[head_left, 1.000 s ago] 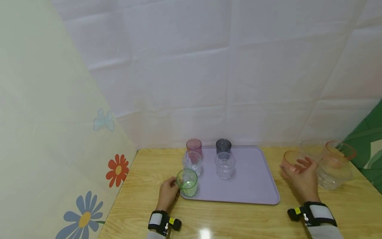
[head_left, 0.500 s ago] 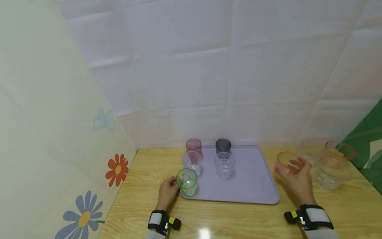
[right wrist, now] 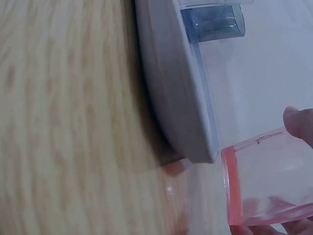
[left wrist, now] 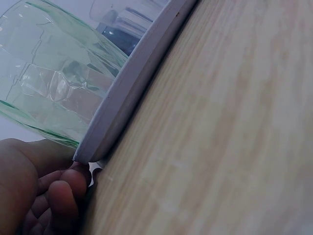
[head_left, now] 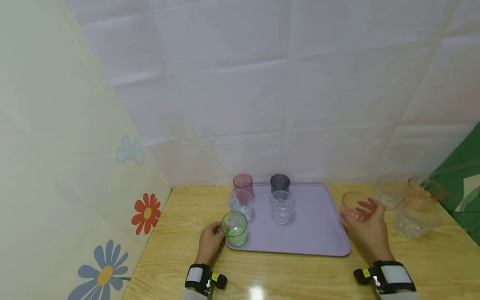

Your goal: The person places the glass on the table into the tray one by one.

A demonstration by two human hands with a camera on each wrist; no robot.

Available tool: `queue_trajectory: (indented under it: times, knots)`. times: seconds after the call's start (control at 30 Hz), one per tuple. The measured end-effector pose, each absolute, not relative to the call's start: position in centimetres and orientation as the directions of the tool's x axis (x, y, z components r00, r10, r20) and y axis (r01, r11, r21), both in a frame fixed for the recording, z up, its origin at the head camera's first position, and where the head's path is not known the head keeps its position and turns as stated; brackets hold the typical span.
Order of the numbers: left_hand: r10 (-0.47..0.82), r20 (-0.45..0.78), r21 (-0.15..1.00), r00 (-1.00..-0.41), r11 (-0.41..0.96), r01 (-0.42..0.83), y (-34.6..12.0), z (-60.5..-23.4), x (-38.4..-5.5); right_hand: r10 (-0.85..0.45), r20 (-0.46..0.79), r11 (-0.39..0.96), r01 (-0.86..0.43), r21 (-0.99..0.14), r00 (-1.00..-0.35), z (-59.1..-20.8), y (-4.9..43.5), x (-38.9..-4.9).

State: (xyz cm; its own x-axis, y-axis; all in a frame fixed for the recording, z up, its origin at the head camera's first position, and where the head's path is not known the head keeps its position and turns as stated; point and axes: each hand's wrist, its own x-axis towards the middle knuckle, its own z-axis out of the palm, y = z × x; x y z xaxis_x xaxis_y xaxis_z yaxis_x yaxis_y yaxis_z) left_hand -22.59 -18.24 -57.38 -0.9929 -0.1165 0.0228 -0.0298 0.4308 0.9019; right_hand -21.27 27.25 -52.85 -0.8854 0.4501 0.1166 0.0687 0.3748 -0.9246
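Observation:
My right hand [head_left: 369, 229] holds an orange-pink tinted glass [head_left: 349, 201] by its sides, beside the right edge of the lilac tray [head_left: 311, 233]. In the right wrist view the thumb [right wrist: 299, 125] is on one side of this glass and fingers are on the other; its thick base hangs above the table. With my left hand [head_left: 211, 239] I pinch the tray's near left corner, fingers [left wrist: 63, 196] curled at the rim. Close by that hand a green glass [head_left: 235, 229] stands on the tray, in front of a clear glass [head_left: 241, 204].
Toward the tray's back are a pink glass [head_left: 243, 183], a dark grey glass [head_left: 279, 182] and another clear glass [head_left: 282, 207]. On the wooden table [head_left: 180, 208] at right stand clear glasses [head_left: 412, 225] and an orange-rimmed glass [head_left: 427, 189]. A white cloth [head_left: 225, 104] hangs behind.
My right hand has moved left toward the tray with the orange-pink glass, away from the glasses at right. The left hand has stayed at the tray's corner.

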Motion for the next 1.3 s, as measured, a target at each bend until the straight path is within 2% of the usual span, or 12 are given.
queue_trajectory:
  times: [0.27, 0.63, 1.0, 1.3]
  knots:
    - [-0.112, 0.024, 0.908, -0.993, 0.419, -0.025, -18.3, -57.5, -22.7, 0.445, 0.148, 0.4, 0.048, -0.915, -0.883, -52.6, 26.8, -21.0]
    - [-0.107, 0.032, 0.908, -0.994, 0.418, -0.016, -18.2, -57.3, -22.5, 0.44, 0.123, 0.418, 0.082, -0.905, -0.89, -52.4, 25.3, -20.5]
    - [-0.112, 0.029, 0.912, -0.993, 0.409, -0.019, -18.3, -57.3, -22.4, 0.368, 0.184, 0.466, 0.01, -0.885, -0.911, -53.1, 24.6, -20.0]
    - [-0.105, 0.021, 0.91, -0.994, 0.413, -0.025, -18.3, -57.3, -22.4, 0.33, 0.172, 0.482, 0.009, -0.876, -0.928, -52.6, 23.8, -19.5]
